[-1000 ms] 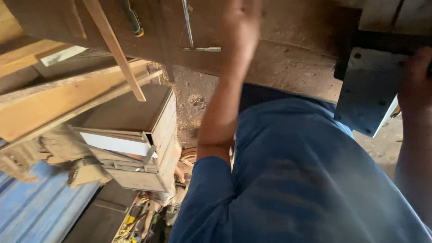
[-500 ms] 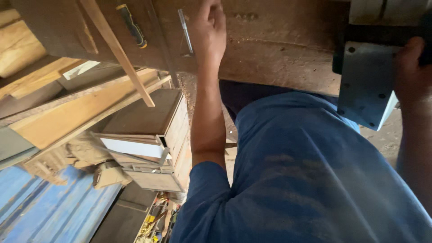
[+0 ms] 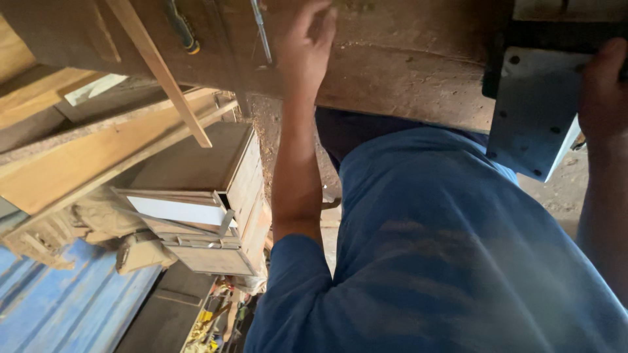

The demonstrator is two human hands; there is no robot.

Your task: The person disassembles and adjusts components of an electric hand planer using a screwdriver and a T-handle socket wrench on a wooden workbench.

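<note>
We see the left hand (image 3: 307,39) reaching forward with the arm almost straight, the forearm bare and the blue sleeve (image 3: 294,274) pushed up near the elbow. The hand lies on the wooden bench (image 3: 405,78), fingers (image 3: 322,23) loosely bent and a little apart, closed on nothing. Just beside it, on the left, a thin metal rod (image 3: 260,29) lies on the wood; we cannot tell if the hand touches it. Further left lies a screwdriver (image 3: 182,29) with a dark handle, well apart from the hand.

The right hand (image 3: 603,85) is at the right edge of the view – it grips the side of a grey metal plate (image 3: 533,111) with small holes, the fingers wrapped over the plate's edge. The plate is tilted and stands at the bench's right end, under a dark block (image 3: 556,33).

At the left, a wooden slat (image 3: 160,68) leans over planks (image 3: 85,153), and below them a wooden box (image 3: 203,209) stands on the ground beside blue corrugated sheet (image 3: 59,307).
</note>
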